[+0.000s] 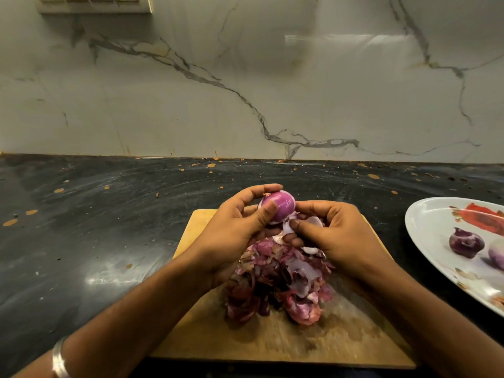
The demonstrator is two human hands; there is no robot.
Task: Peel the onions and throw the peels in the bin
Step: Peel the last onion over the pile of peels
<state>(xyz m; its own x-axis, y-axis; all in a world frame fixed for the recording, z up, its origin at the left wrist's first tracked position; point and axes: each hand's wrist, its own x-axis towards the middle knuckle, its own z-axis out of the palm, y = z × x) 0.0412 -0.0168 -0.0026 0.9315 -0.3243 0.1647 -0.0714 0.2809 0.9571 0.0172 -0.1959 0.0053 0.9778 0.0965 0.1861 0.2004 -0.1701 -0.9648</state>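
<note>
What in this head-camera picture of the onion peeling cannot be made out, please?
- Bin: nowhere in the head view.
- Plate: cut off by the right edge; a second onion on it is only partly shown.
- Underside of the held onion: hidden by the left hand and right hand.
- Wall switch panel: cropped by the top edge.

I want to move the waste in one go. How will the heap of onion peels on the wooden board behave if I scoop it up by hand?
The peel heap looks thin, curled and loosely stacked, so it is probably very light and floppy. Being separate flakes, it may shed bits from a scoop onto the wooden board. Flakes would likely slide and scatter if pushed.
</note>
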